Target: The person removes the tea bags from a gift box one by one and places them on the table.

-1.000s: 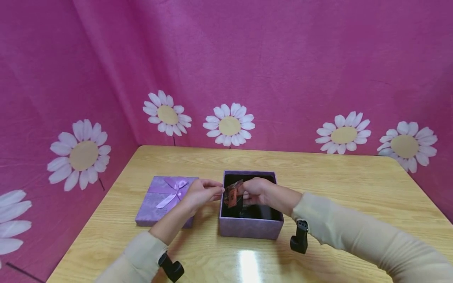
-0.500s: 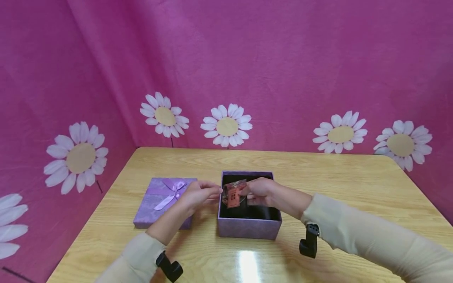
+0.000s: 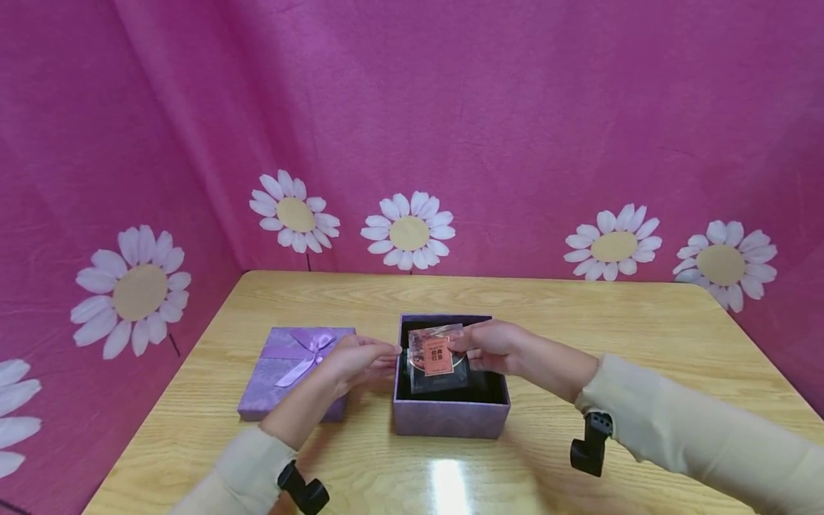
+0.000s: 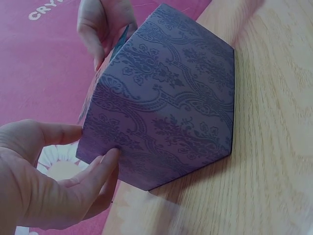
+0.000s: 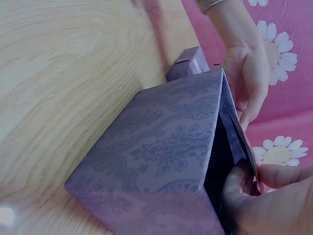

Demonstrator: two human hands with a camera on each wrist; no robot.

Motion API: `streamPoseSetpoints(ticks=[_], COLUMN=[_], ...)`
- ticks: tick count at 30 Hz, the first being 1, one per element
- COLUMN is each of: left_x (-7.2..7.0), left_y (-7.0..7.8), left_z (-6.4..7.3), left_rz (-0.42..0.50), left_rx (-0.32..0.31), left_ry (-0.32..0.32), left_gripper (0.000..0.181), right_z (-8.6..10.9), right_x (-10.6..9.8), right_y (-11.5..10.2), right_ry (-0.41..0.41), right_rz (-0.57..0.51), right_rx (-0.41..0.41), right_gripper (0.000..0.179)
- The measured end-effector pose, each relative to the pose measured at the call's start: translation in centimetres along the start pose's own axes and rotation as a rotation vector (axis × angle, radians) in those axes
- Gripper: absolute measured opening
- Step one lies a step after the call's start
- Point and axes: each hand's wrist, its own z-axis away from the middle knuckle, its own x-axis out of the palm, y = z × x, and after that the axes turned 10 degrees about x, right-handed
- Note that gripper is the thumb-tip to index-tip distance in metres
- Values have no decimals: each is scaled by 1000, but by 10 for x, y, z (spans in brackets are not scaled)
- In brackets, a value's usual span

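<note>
A lidless purple patterned box [image 3: 450,419] with a black inside stands on the wooden table. In the head view my right hand [image 3: 498,347] pinches a flat square sachet [image 3: 438,383] at its right edge. The sachet has an orange label with dark lettering and sits tilted at the box's mouth, its face towards me. My left hand [image 3: 357,357] holds the box's left wall at the rim; the left wrist view shows its fingertips [image 4: 113,155] against the patterned outside. In the right wrist view, thumb and finger grip the sachet's edge right beside the opening.
A purple lid [image 3: 273,383] with a ribbon bow [image 3: 315,347] lies on the table [image 3: 579,315] left of the box, partly behind my left forearm. A pink cloth [image 3: 502,129] with daisies hangs behind and to the left.
My right hand has drawn the sachet up and to the right, turning its label face on. The left hand has stayed at the box's left rim.
</note>
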Motion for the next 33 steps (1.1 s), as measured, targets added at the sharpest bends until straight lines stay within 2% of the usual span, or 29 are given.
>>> streamPoseSetpoints(ticks=[9, 16, 26, 33], left_x=[-1, -1, 0, -3], left_y=[-4, -5, -6, -7], left_z=[-1, -1, -2, -1], left_rz=[-4, -4, -15, -12], left_rx=[2, 10, 6, 17], left_ry=[-9, -7, 3, 2], left_gripper=[30, 31, 33, 33], right_z=[12, 20, 29, 36], right_x=[-9, -11, -17, -22], right_y=[10, 14, 22, 28], right_ry=[-56, -49, -68, -106], right_rz=[-18, -85, -165, -174], right_rx=[1, -3, -8, -47], right_gripper=[29, 23, 31, 39])
